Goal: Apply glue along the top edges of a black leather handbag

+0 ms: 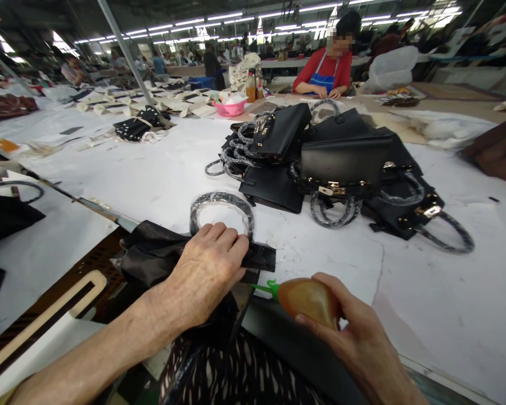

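Note:
My left hand (213,264) is closed over the edge of a black handbag (152,253) at the table's near edge. The bag's plastic-wrapped handle (223,198) arches up just beyond my knuckles, and dark lining bulges out on the left. In my right hand (349,320) is a squeeze bottle (307,301) of amber liquid, held on its side with my fingers around its base. Its thin green nozzle points left, close to the bag's edge below my left fingers; whether it touches cannot be made out.
Several finished-looking black handbags (341,163) lie piled on the white table (152,180). Behind them are a pink basin (230,108) and bottles (251,87). A person in red (326,70) sits across. More black pieces (8,214) lie at left, beside a wooden bar (37,326).

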The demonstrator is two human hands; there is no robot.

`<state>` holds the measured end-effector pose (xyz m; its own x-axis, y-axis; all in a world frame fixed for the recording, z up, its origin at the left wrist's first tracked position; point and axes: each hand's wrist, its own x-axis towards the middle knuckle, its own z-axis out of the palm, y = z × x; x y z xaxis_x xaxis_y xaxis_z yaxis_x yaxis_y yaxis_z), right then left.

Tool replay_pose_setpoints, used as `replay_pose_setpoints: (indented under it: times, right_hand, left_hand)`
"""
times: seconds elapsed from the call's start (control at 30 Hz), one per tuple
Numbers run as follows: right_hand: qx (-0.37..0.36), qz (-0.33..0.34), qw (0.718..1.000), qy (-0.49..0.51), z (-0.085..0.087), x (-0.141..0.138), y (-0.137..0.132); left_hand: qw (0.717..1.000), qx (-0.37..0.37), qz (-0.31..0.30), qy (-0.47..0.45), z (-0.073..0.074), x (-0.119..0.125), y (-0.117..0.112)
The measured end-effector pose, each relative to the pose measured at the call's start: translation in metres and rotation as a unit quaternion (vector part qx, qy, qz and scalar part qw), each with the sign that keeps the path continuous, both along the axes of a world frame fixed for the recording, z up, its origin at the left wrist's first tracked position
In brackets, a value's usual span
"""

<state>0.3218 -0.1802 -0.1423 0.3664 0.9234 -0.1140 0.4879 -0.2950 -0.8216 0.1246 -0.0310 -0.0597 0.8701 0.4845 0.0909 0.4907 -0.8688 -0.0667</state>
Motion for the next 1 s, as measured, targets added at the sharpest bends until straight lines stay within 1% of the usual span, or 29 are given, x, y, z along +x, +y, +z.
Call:
replay_pose_setpoints:
  times: [0.07, 0.17, 0.3, 0.4, 0.5, 0.67, 0.73, 0.83, 0.9, 0.93, 0.97, 1.0]
  right_hand:
    - [0.006, 0.014, 0.999, -0.039, -0.005, 0.003, 0.003]
    - [0.056, 0.064, 0.99, -0.11, -0.011, 0.005, 0.004]
    - [0.142, 0.158, 0.959, -0.186, -0.013, 0.008, 0.003]
    - [0.167, 0.195, 0.935, -0.243, -0.016, 0.012, 0.002]
    - [0.181, 0.2, 0.923, -0.273, -0.022, 0.015, 0.004]
    - [0.219, 0.177, 0.904, -0.321, -0.032, 0.018, 0.012]
    - [0.23, 0.186, 0.89, -0.347, -0.033, 0.02, 0.016]
    - [0.257, 0.221, 0.852, -0.4, -0.029, 0.025, 0.021]
    - [0.276, 0.245, 0.828, -0.422, -0.022, 0.026, 0.023]
    - [0.294, 0.246, 0.819, -0.427, -0.018, 0.026, 0.024]
    - [0.279, 0.264, 0.818, -0.428, -0.015, 0.025, 0.025]
    - [0.301, 0.237, 0.819, -0.427, -0.012, 0.023, 0.029]
  left_hand:
    - [1.0, 0.0, 0.008, 0.01, 0.001, 0.001, 0.001]
    - [0.999, -0.002, 0.026, 0.035, 0.003, 0.004, 0.002]
    - [0.997, -0.002, 0.04, 0.065, 0.009, 0.009, 0.008]
    - [0.995, -0.015, 0.045, 0.088, 0.016, 0.012, 0.017]
    - [0.994, -0.03, 0.046, 0.099, 0.019, 0.013, 0.027]
    - [0.994, -0.031, 0.034, 0.099, 0.018, 0.013, 0.038]
    - [0.994, -0.04, 0.036, 0.094, 0.019, 0.012, 0.045]
    - [0.993, -0.072, 0.05, 0.083, 0.025, 0.01, 0.06]
    - [0.99, -0.099, 0.066, 0.07, 0.033, 0.006, 0.071]
    - [0.989, -0.112, 0.071, 0.06, 0.037, 0.003, 0.076]
    - [0.988, -0.124, 0.076, 0.049, 0.042, 0.0, 0.079]
    - [0.987, -0.135, 0.078, 0.033, 0.046, -0.003, 0.082]
